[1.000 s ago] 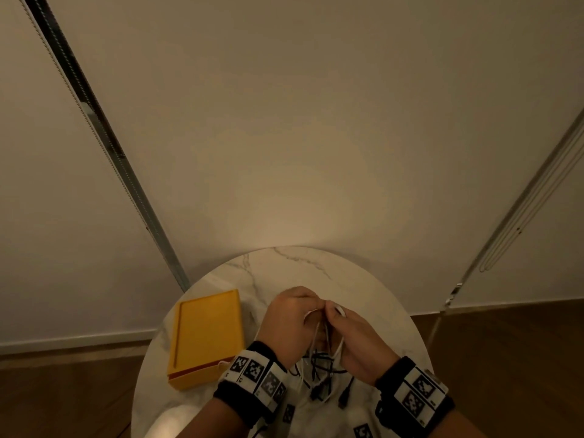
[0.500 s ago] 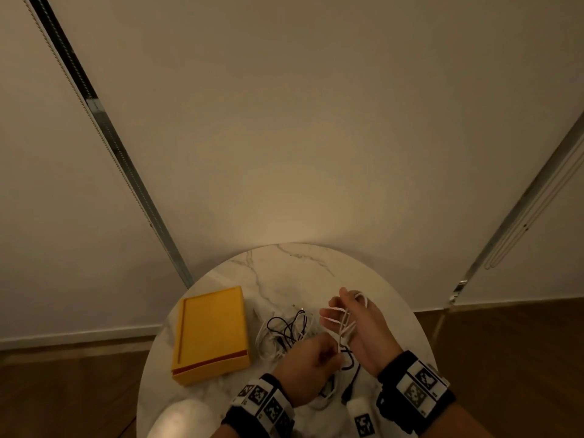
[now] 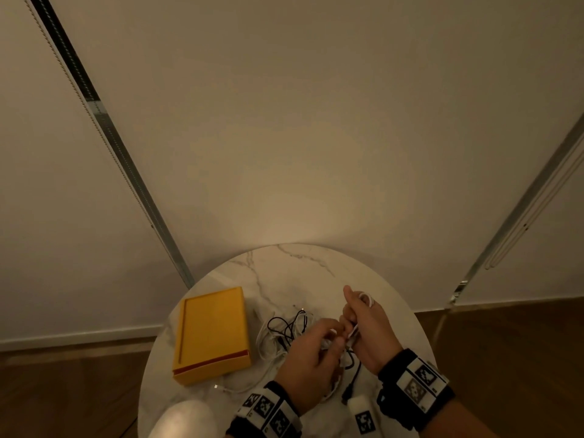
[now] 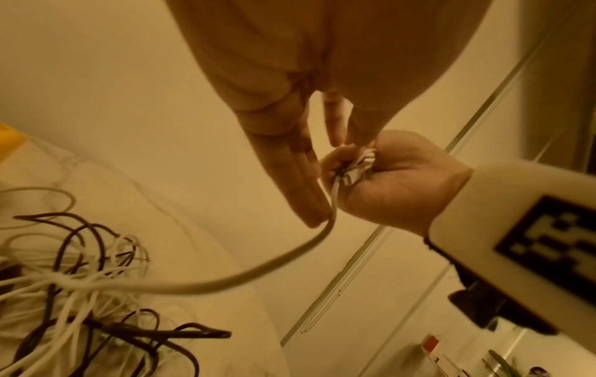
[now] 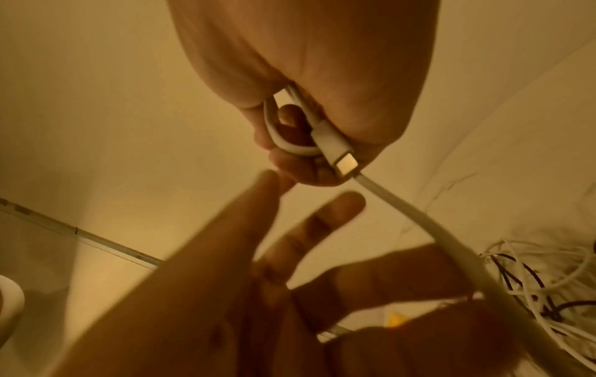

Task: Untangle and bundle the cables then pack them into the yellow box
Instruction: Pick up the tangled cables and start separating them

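Observation:
The yellow box (image 3: pixel 211 335) lies shut on the left of the table. Right of it sits a tangle of black and white cables (image 3: pixel 286 330). My right hand (image 3: pixel 368 330) grips a small coil of white cable (image 5: pixel 290 145) in its fist, with a connector (image 5: pixel 337 145) sticking out. From the fist the white cable (image 4: pixel 258 278) runs down into the tangle (image 4: pixel 80 293). My left hand (image 3: pixel 311 355) is next to the right fist. Its fingers (image 4: pixel 290 173) are straight and the cable slides past their tips.
The round marble table (image 3: pixel 300 273) stands against a plain wall, with wooden floor on both sides. A loose white plug end (image 3: pixel 216 387) lies in front of the box. A white rounded object (image 3: pixel 186 418) sits at the near table edge.
My left hand first pulled back toward me along the white cable, then came up again beside the right fist. The right hand has kept its cable coil and moved slightly right.

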